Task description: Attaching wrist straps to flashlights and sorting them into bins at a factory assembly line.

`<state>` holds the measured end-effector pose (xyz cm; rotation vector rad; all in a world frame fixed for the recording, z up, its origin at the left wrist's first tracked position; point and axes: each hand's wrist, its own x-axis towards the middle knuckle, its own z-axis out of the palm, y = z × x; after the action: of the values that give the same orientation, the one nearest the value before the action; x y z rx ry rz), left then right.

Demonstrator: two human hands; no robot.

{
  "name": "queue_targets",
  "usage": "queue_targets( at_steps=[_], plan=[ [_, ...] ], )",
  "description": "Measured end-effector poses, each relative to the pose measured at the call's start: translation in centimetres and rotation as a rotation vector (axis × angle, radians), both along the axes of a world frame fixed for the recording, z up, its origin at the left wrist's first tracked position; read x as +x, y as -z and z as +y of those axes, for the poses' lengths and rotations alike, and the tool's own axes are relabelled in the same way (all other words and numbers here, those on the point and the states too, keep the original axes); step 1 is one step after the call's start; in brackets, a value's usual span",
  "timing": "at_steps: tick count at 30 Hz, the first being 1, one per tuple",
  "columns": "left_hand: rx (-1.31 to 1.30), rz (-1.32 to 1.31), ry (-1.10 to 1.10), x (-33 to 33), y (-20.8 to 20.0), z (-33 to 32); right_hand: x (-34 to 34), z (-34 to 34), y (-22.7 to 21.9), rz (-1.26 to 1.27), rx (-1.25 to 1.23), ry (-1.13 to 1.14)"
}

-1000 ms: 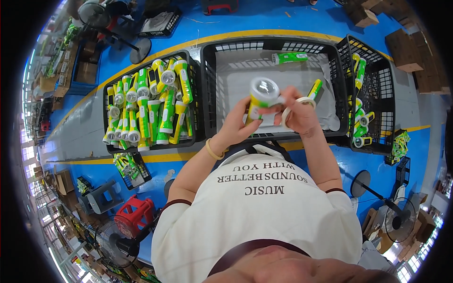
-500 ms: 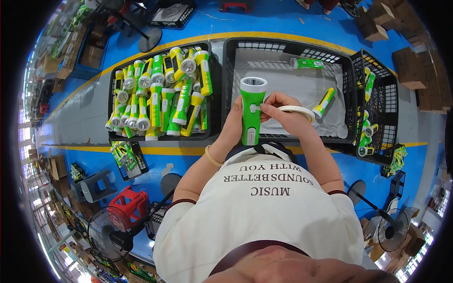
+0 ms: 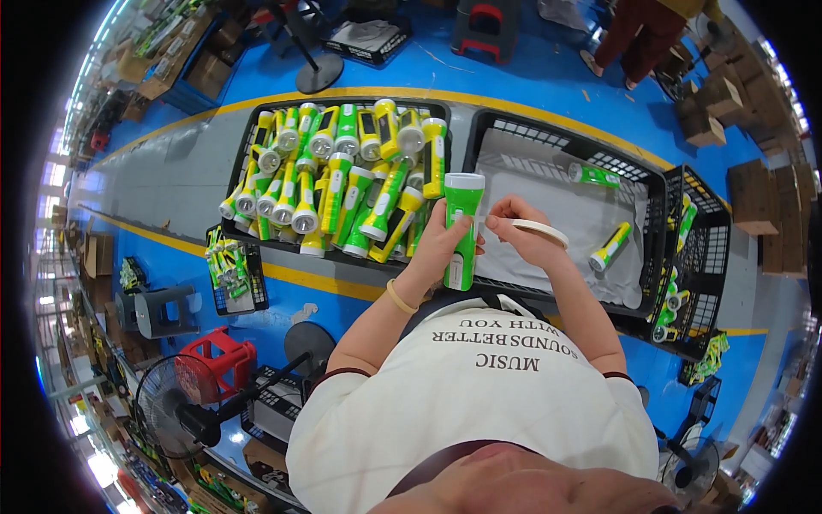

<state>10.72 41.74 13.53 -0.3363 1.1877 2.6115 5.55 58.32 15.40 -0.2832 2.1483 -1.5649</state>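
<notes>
My left hand (image 3: 439,244) grips a green and white flashlight (image 3: 461,224) upright, its head pointing away from me, above the gap between two black crates. My right hand (image 3: 524,230) touches the flashlight's side with thumb and finger and holds a pale ring of tape (image 3: 539,230). Left of my hands a black crate (image 3: 257,137) is packed with several green and yellow flashlights (image 3: 342,180). In front of my right hand a second black crate (image 3: 556,141) with a grey liner holds two flashlights (image 3: 610,246).
A third black crate (image 3: 715,257) at the right holds more flashlights. The crates stand on a grey strip on a blue floor with yellow lines. Fans (image 3: 171,403), a red stool (image 3: 212,360) and small baskets stand at lower left. Cardboard boxes (image 3: 753,197) and a person's legs (image 3: 625,38) are far right.
The flashlight turned from head-toward-me to upright, then shifted slightly as the view panned right. My right hand moved from the lens end to the flashlight's side, still holding the tape ring.
</notes>
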Motion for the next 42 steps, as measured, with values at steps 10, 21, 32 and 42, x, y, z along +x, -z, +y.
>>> queue_targets(
  at_steps=[10, 21, 32, 42],
  plan=[
    [0.166, -0.269, -0.067, -0.4, 4.2, -0.7, 1.3, -2.5, 4.0, -0.082, -0.362, 0.184],
    [-2.077, -0.401, -0.137, -9.8, 11.8, -33.7, 1.4, 19.6, 14.9, -0.116, 0.125, 0.660],
    [-1.813, 0.627, -0.179, -8.3, 6.7, -1.2, 1.4, 27.5, 22.0, 0.081, 1.069, -0.135],
    [-1.402, 1.092, 0.382, -4.0, 1.8, 13.4, 1.5, 22.9, 2.0, -0.541, -0.699, 0.041]
  ],
)
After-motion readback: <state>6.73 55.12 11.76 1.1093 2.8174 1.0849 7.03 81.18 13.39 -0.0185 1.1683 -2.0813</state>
